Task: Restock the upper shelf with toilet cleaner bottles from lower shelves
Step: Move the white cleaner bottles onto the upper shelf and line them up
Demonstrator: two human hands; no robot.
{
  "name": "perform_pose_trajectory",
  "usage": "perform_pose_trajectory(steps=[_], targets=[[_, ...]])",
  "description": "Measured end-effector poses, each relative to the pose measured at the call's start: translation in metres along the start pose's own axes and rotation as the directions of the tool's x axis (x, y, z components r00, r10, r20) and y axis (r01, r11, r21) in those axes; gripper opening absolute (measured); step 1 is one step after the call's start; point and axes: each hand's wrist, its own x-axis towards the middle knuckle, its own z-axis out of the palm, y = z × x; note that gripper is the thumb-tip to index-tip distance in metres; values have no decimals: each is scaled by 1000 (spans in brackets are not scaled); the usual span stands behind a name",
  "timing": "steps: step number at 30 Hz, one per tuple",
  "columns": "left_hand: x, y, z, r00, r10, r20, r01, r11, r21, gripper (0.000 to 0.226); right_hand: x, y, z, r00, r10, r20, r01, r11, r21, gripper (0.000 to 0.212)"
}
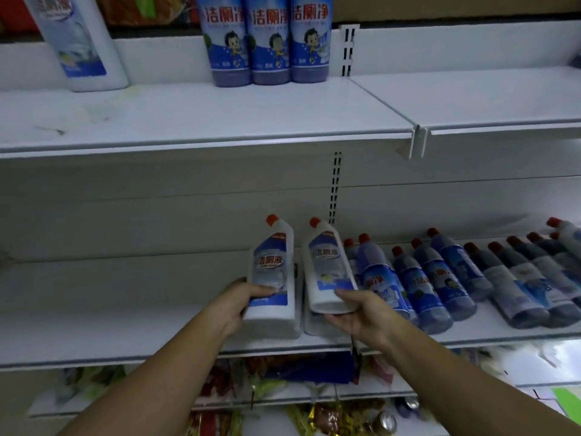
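Nearest, a low shelf (298, 394) holds blurred, colourful packets. Above it, over the white middle shelf (125, 309), the left hand (235, 305) is clamped on the base of a white red-capped bottle (273, 278), and the right hand (355, 313) grips the second white bottle (328, 269) just beside it, tilted left. To the right, blue bottles (440, 284) lie in a row. Farther up, the upper shelf (220, 121) carries three upright blue bottles (267, 42) and a large white bottle (78, 42) at left.
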Motion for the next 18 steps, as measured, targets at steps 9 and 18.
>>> perform_pose_trajectory(steps=[9,18], targets=[[-88,-53,-38,981,169,-91,-184,965,-189,57,3,42,15,941,183,285,-76,934,-348,54],[-171,-76,-107,937,246,-248,-299,933,-202,68,-32,104,82,860,99,500,161,878,-450,58]])
